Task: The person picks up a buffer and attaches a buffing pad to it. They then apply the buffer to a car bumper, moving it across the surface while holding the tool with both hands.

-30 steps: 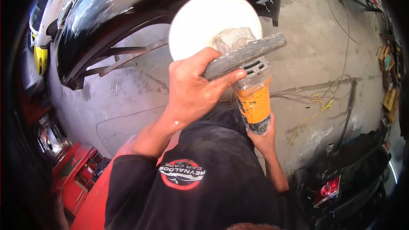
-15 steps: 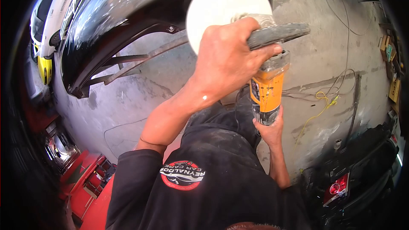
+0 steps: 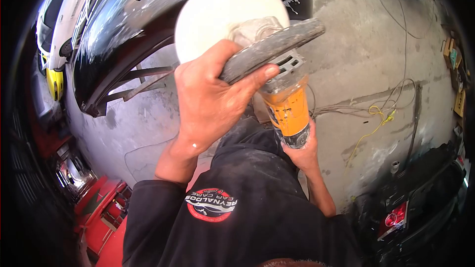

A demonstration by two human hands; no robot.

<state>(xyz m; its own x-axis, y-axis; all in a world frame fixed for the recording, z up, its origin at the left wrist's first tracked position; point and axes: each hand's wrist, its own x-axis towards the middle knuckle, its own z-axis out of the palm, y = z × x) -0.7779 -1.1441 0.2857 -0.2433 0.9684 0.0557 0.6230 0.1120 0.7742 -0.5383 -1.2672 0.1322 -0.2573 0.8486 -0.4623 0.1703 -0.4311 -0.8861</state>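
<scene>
A rotary polisher with a yellow and black body (image 3: 291, 111) is in both my hands. Its round white pad (image 3: 213, 17) lies over the glossy black car body panel (image 3: 111, 39), which carries pale whitish smears. My left hand (image 3: 210, 86) is wrapped round the polisher's black front handle (image 3: 279, 44), thumb and fingers closed on it. Lower down, my right hand (image 3: 303, 151) grips the rear end of the body, its fingers partly hidden behind the tool. Whether the pad touches the panel all over cannot be made out.
Metal stand bars (image 3: 143, 74) show beneath the panel. Grey cords and a yellow cord (image 3: 378, 113) lie on the concrete floor (image 3: 346, 69) at right. Black parts (image 3: 420, 188) sit at lower right, a red cart (image 3: 101, 207) at lower left. A white car (image 3: 62, 24) stands at upper left.
Both hands have carried the polisher to the left, my left hand and the pad farthest. The tool is now more tilted, and its pad covers a part of the panel farther left.
</scene>
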